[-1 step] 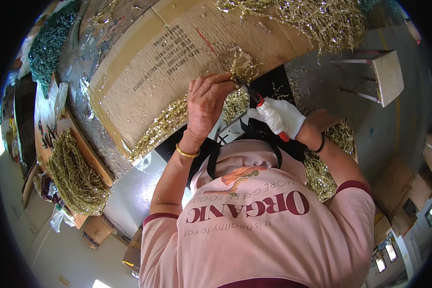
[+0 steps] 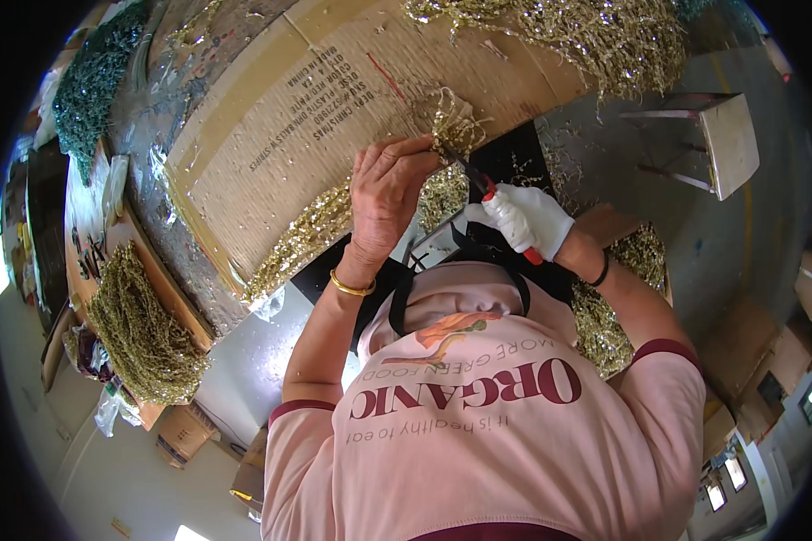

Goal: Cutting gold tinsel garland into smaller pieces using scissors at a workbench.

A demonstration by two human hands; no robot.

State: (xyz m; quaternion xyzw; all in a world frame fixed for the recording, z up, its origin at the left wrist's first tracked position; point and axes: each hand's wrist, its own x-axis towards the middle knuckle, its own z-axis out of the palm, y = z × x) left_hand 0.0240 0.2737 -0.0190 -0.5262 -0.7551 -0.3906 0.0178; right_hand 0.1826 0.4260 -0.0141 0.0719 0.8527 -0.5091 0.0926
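The bare left hand (image 2: 390, 194) has its fingers curled together, fingertips pinching a small tuft of gold tinsel (image 2: 449, 117) that stands up just past them. The white-gloved right hand (image 2: 525, 219) is wrapped tight around the red handles of a pair of scissors (image 2: 478, 178), whose dark blades run from the glove up to the left fingertips and meet the tuft there. Whether the blades are parted or closed cannot be told; they are thin and partly behind the left fingers.

The tuft sits over a flattened cardboard sheet (image 2: 280, 144) that covers most of the worktop, close to the sheet's near edge. A ragged band of gold tinsel (image 2: 316, 230) trails along that same edge, partly tucked beneath the left wrist, which wears a gold bangle (image 2: 352, 287). A larger heap of gold tinsel (image 2: 595, 36) lies at the sheet's far edge, cut off by the rim of the view.

Below the hands a black surface (image 2: 514, 158) shows, and more gold tinsel (image 2: 604, 316) lies beside the right forearm, partly hidden by the pink shirt (image 2: 496, 433). At the left, a pile of gold tinsel (image 2: 144, 334) fills a wooden tray, and green tinsel (image 2: 95, 81) sits toward the far left corner, blurred by the lens. A metal stool (image 2: 713, 144) stands on the floor to the right.
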